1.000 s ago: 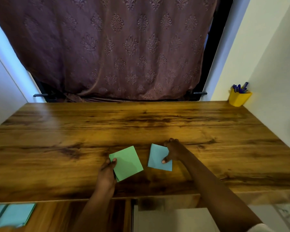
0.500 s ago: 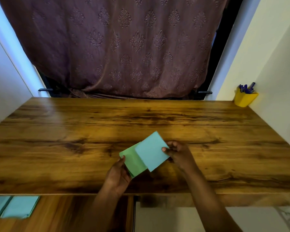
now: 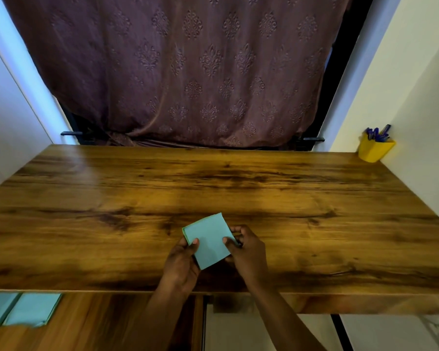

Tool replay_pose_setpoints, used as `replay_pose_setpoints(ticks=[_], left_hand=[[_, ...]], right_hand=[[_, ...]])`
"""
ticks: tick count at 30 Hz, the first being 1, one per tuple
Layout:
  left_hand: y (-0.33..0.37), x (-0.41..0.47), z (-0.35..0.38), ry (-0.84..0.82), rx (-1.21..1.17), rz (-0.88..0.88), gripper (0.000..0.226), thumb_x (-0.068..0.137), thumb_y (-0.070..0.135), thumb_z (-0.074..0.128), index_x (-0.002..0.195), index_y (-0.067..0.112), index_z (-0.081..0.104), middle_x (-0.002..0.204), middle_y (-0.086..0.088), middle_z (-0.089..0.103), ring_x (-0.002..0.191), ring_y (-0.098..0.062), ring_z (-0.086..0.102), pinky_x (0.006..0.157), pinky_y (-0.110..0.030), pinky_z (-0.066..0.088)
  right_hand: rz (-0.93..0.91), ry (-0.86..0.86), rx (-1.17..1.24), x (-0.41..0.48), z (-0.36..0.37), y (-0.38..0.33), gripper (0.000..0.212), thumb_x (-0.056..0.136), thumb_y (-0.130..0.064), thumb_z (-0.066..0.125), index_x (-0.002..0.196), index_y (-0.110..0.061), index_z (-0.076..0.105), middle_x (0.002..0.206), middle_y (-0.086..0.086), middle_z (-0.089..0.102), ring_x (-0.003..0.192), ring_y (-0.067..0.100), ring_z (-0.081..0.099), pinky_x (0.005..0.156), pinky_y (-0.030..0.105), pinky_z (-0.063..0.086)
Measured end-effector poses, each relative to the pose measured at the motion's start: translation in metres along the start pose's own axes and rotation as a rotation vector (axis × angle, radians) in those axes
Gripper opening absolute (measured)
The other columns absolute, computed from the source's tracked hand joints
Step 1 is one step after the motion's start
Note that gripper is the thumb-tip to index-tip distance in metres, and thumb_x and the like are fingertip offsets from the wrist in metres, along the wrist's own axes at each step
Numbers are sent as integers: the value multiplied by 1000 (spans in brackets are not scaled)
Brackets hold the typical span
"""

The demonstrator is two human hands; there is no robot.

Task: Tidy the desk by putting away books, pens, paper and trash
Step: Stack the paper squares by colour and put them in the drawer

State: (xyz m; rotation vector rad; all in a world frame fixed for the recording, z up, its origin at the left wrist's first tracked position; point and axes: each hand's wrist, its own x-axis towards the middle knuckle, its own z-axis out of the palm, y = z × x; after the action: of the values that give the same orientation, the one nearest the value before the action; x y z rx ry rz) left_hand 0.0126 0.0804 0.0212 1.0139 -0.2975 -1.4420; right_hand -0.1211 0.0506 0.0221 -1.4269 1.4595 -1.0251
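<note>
A light blue square of paper [image 3: 209,240] lies on top of a green one, of which only a thin edge [image 3: 184,233] shows at the left. Both are held just above the wooden desk [image 3: 112,224] near its front edge. My left hand [image 3: 181,264] pinches the stack at its left side with the thumb on top. My right hand [image 3: 247,252] pinches its right side, thumb on the blue sheet.
A yellow cup [image 3: 374,150] with blue pens stands in the desk's far right corner against the wall. Light blue papers [image 3: 28,310] lie on a lower wooden surface at bottom left. A brown curtain [image 3: 188,72] hangs behind the desk.
My right hand carried the blue paper left and laid it over the green one in my left hand. Both hands now hold the two sheets as one stack.
</note>
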Motion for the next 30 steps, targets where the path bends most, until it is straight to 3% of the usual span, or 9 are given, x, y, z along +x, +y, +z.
replay_pose_setpoints(ticks=[6,9,12,14,16,18,21,25,30], left_hand=[[3,5,-7,-10,10,0,23,97,9,43,116,14,55,112,-12,64,101,-27,62,67,-34,58],[7,6,-4,-39,155,55,21,97,13,45,114,15,57,110,-8,66,101,-25,63,73,-35,56],[11,6,-6,-50,532,312,16,96,14,47,104,20,60,100,4,65,94,-8,64,69,-22,55],[13,9,-13,-66,890,552,19,96,13,49,110,20,60,98,13,63,90,6,62,70,-7,48],[13,17,-23,-99,1196,715,30,96,12,50,123,23,54,103,14,61,90,9,59,71,0,43],[8,25,-33,-134,1366,700,37,97,14,47,134,21,48,112,7,62,99,-2,60,82,-6,45],[2,31,-41,-110,1415,685,34,98,19,47,132,15,51,117,-4,66,105,-15,63,92,-23,48],[3,31,-41,-81,1430,641,34,99,26,42,130,14,51,118,-5,65,106,-16,62,92,-24,47],[8,29,-42,-143,1449,570,35,100,27,41,132,16,50,122,-3,62,110,-13,59,91,-19,44]], right_hand=[[-16,-94,-184,17,-11,3,46,87,-29,64,130,-22,52,123,-5,51,111,10,51,75,15,45],[-30,-164,-104,24,-20,3,30,87,-19,65,117,-17,62,110,-2,64,101,11,61,66,10,47],[-87,-130,-1,29,-29,1,17,84,-13,68,100,-18,66,96,-3,68,92,10,64,70,17,53],[-137,-101,14,32,-34,5,16,82,-11,69,96,-18,67,93,-3,69,91,9,66,76,22,55],[-205,-116,-114,32,-33,15,16,83,-14,69,99,-16,68,92,-5,70,89,6,66,76,16,52],[-235,-152,-253,31,-29,27,18,85,-18,68,103,-14,68,96,-3,71,90,7,66,74,11,50],[-274,-104,-316,32,-24,37,18,85,-22,67,102,-15,70,98,0,72,89,10,67,77,21,54],[-316,-66,-411,35,-14,41,19,87,-28,65,103,-18,69,95,3,70,86,14,65,78,33,54],[-266,-64,-472,24,-8,47,23,89,-31,61,105,-16,68,95,5,67,87,17,62,78,30,51]])
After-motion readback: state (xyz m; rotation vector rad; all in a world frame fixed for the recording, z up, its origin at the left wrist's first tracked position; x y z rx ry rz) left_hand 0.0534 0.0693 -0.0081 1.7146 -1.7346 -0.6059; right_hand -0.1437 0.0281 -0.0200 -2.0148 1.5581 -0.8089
